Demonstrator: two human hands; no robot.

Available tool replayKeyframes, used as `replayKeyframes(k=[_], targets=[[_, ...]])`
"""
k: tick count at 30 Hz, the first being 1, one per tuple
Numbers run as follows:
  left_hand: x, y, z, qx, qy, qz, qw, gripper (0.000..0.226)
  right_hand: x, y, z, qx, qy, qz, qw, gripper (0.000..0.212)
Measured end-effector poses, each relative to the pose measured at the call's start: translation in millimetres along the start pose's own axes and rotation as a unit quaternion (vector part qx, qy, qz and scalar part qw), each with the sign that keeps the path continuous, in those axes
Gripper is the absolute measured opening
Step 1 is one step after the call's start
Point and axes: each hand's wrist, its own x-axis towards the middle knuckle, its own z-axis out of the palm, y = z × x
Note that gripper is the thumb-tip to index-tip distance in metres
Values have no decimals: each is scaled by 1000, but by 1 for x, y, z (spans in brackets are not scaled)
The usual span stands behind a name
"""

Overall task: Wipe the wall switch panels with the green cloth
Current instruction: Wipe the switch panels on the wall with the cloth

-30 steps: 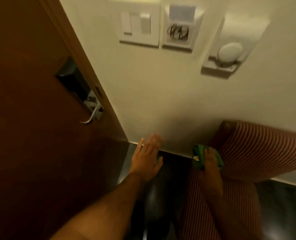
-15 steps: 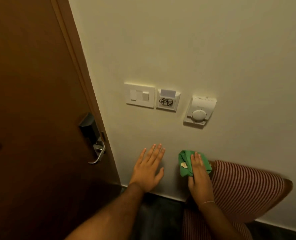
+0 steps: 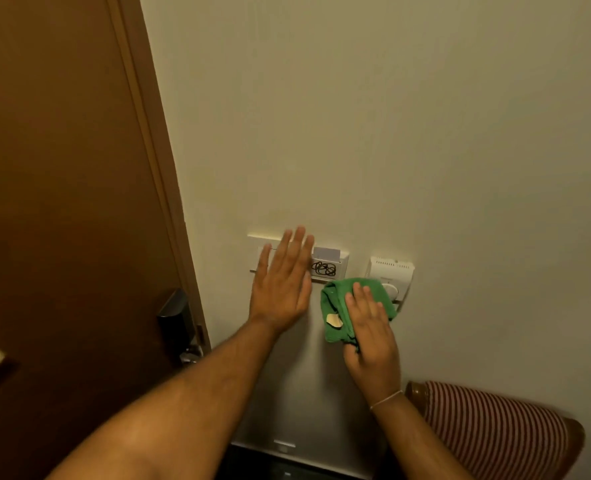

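Three white panels sit in a row on the cream wall. The light switch panel [image 3: 260, 244] on the left is mostly covered by my left hand [image 3: 282, 282], held flat with fingers spread and empty. The middle key-card holder [image 3: 328, 265] has a black scribble on its front. On the right is a thermostat [image 3: 392, 273] with a round dial. My right hand [image 3: 370, 334] presses the folded green cloth [image 3: 339, 306] against the wall just below the card holder, its right edge overlapping the thermostat's lower left corner. A small tan tag shows on the cloth.
A brown wooden door [image 3: 62, 185] with a dark metal lock and handle [image 3: 174, 320] stands at the left, its frame close to the switch panel. A red striped chair back [image 3: 495, 424] with a wooden rim is at the lower right. A dark floor lies below.
Both hands have risen up the wall from near the chair to the panels. My left hand now covers the switch panel, and the cloth reaches the thermostat's corner. The view has tilted upward.
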Motion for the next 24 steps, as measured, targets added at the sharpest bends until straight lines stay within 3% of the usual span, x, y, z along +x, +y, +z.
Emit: replayKeyframes(k=[9,14,18,24], targets=[[129,-42,0,10,104,24,994,77,25,-3,59,-23,-31,-1,999,96],[139,-54,16,10,144,62,988,75,23,12,89,-101,-47,-18,994,97],[139,-56,26,4,172,61,983,69,18,37,104,-131,-26,15,991,91],[140,-59,33,-5,188,86,978,77,20,28,126,-109,15,43,993,88]])
